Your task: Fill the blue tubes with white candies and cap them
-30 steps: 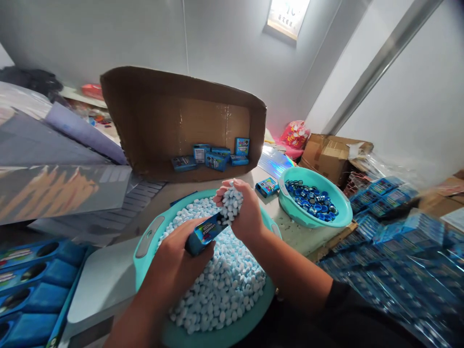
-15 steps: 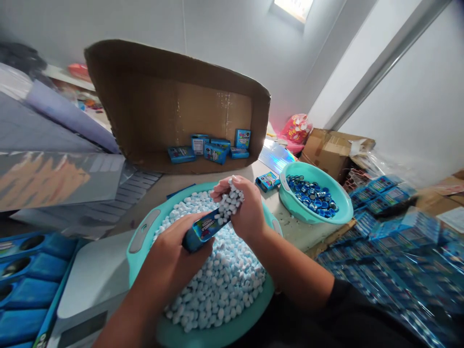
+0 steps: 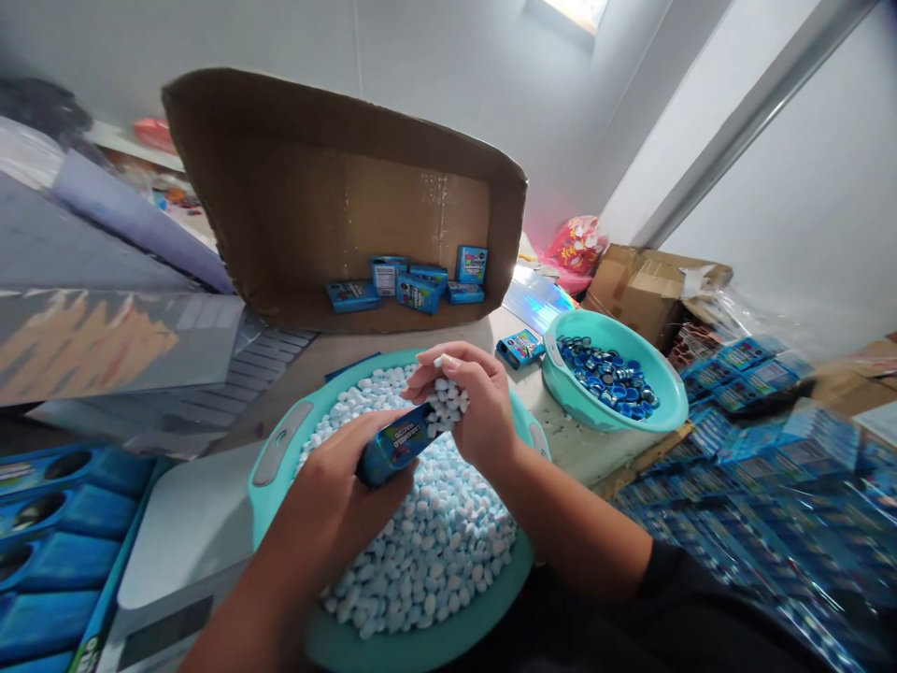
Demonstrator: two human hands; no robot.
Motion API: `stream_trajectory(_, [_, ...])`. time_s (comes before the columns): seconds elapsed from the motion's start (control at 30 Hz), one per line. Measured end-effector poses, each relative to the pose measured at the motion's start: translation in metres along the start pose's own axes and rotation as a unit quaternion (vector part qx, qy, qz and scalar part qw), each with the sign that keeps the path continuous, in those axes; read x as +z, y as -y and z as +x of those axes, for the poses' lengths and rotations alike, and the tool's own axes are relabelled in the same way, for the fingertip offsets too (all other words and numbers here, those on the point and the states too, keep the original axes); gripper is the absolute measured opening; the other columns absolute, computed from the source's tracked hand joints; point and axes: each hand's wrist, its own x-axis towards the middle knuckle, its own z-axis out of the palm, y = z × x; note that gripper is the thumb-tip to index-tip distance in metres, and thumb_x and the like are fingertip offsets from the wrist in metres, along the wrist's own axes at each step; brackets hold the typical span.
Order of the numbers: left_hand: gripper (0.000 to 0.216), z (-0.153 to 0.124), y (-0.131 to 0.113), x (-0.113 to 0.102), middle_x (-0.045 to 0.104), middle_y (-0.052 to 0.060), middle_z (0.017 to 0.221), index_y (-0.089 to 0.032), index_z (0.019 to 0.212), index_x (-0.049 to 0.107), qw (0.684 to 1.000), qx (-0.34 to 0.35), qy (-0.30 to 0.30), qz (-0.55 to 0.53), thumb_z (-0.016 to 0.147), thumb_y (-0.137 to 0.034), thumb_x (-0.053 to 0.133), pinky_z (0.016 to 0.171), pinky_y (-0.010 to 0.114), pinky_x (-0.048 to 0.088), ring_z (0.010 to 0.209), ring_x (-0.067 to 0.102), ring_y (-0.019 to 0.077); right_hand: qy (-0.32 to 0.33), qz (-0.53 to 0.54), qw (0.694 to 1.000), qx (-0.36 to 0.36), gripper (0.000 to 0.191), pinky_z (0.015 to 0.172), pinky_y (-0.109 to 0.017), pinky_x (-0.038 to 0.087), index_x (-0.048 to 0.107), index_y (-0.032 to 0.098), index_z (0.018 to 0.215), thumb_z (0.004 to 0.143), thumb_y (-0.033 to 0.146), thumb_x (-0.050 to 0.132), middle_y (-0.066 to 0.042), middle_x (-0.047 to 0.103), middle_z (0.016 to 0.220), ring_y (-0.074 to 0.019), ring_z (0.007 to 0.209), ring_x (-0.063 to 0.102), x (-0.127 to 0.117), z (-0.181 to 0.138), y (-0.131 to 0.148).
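Note:
My left hand (image 3: 350, 463) is wrapped round a small blue candy box (image 3: 399, 444), tilted with its upper end toward my right hand. In my cupped right hand (image 3: 483, 402) lies a heap of small white candies (image 3: 447, 408), right against the box's end. Both hands are above a turquoise basin (image 3: 277, 491) full of pale blue and white candies (image 3: 420, 570). The box's opening is partly hidden by the candies and fingers.
A large cardboard box (image 3: 294, 224) on its side holds several blue candy boxes (image 3: 419, 292). To the right, a second turquoise basin (image 3: 589, 407) contains blue caps (image 3: 609, 379). A scale (image 3: 182, 533) stands at the left. Stacked blue packs (image 3: 785, 458) fill the right side.
Fewer candies show in my right hand, and its fingers have curled in more over them. The blue box stays in my left hand, nearly in the same place.

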Motion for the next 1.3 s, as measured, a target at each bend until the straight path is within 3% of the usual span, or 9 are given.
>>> stream_trajectory(0.33, [0.036, 0.001, 0.001, -0.001, 0.067, -0.001, 0.122, -0.029, 0.126, 0.058, 1.000, 0.012, 0.028, 0.002, 0.091, -0.032, 0.063, 0.095, 0.025, 0.049, 0.109, 0.065, 0.0189, 0.030, -0.014, 0.999, -0.038, 0.016, 0.056, -0.026, 0.049, 0.071, 0.023, 0.079, 0.080, 0.030, 0.057, 0.003, 0.064, 0.059, -0.0136, 0.055, 0.060, -0.005, 0.003, -0.008])
stream_trajectory(0.63, [0.036, 0.003, 0.000, -0.002, 0.068, 0.003, 0.121, -0.027, 0.126, 0.060, 0.999, -0.007, 0.043, -0.003, 0.092, -0.039, 0.061, 0.094, 0.033, 0.052, 0.107, 0.066, 0.0241, 0.050, -0.019, 0.998, -0.034, 0.016, 0.045, -0.023, 0.044, 0.067, 0.022, 0.083, 0.082, 0.034, 0.057, 0.005, 0.062, 0.056, -0.0123, 0.046, 0.057, -0.010, 0.004, -0.012])
stream_trajectory(0.83, [0.034, 0.003, 0.001, 0.000, 0.070, 0.002, 0.118, -0.027, 0.121, 0.063, 1.000, -0.007, 0.025, 0.002, 0.089, -0.041, 0.062, 0.095, 0.034, 0.053, 0.107, 0.067, 0.0245, 0.056, -0.009, 0.997, -0.044, 0.016, 0.067, -0.029, 0.056, 0.072, 0.023, 0.086, 0.079, 0.030, 0.059, 0.001, 0.071, 0.071, -0.0160, 0.067, 0.069, -0.009, 0.004, -0.008])
stream_trajectory(1.0, [0.041, 0.006, -0.001, 0.000, 0.072, 0.006, 0.113, -0.022, 0.117, 0.065, 0.997, -0.081, 0.003, 0.006, 0.085, -0.048, 0.061, 0.097, 0.041, 0.054, 0.104, 0.069, 0.0281, 0.086, -0.142, 0.982, -0.087, 0.021, 0.093, -0.033, 0.051, 0.079, 0.024, 0.085, 0.083, 0.022, 0.058, -0.003, 0.074, 0.098, -0.0191, 0.099, 0.066, -0.015, 0.000, 0.003])
stream_trajectory(1.1, [0.044, 0.007, -0.002, -0.001, 0.072, 0.008, 0.112, -0.021, 0.116, 0.065, 0.995, -0.102, 0.012, 0.007, 0.084, -0.050, 0.060, 0.099, 0.044, 0.053, 0.106, 0.068, 0.0295, 0.110, -0.220, 0.965, -0.095, 0.020, 0.101, -0.036, 0.048, 0.080, 0.026, 0.096, 0.089, 0.025, 0.061, -0.005, 0.072, 0.113, -0.0207, 0.110, 0.064, -0.024, -0.007, 0.007])
stream_trajectory(1.2, [0.047, 0.006, 0.000, -0.002, 0.071, 0.009, 0.116, -0.021, 0.119, 0.064, 0.994, -0.110, 0.020, 0.004, 0.083, -0.052, 0.060, 0.101, 0.046, 0.052, 0.108, 0.067, 0.0295, 0.134, -0.273, 0.948, -0.099, 0.018, 0.101, -0.036, 0.049, 0.078, 0.026, 0.104, 0.091, 0.028, 0.067, -0.006, 0.071, 0.114, -0.0208, 0.110, 0.065, -0.032, -0.014, 0.005])
stream_trajectory(1.3, [0.048, 0.005, 0.002, -0.001, 0.072, 0.008, 0.115, -0.021, 0.118, 0.065, 0.993, -0.113, 0.023, 0.008, 0.082, -0.052, 0.062, 0.102, 0.045, 0.052, 0.108, 0.068, 0.0294, 0.127, -0.295, 0.944, -0.074, 0.015, 0.087, -0.033, 0.055, 0.077, 0.023, 0.098, 0.089, 0.033, 0.071, -0.005, 0.073, 0.103, -0.0197, 0.098, 0.067, -0.039, -0.012, -0.001])
